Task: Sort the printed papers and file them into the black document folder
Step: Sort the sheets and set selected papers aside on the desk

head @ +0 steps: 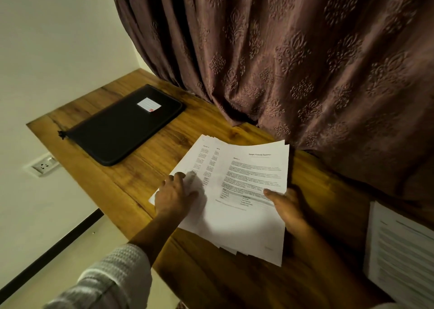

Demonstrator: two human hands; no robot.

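while the papers [246, 174] are lying fanned out of square on the table [141, 174], the person is working through them. the step in hand looks to me like lifting the upper sheets away from the ones beneath. to do it well, i'd say the lower sheets are needing a steady press so they aren't sliding, and the lifted ones are wanting squaring up.

the left hand [175, 194] is lying palm down, fingers loosely spread, pressing on the lower sheets and gripping nothing. the right hand [287, 205] is pinching the right edge of the upper sheets, thumb on top, fingers hidden beneath.

the black folder [124, 125] is lying closed at the table's far left, well apart from the papers, with a white label [149, 104] on its cover. another stack [404, 257] is sitting at the right.
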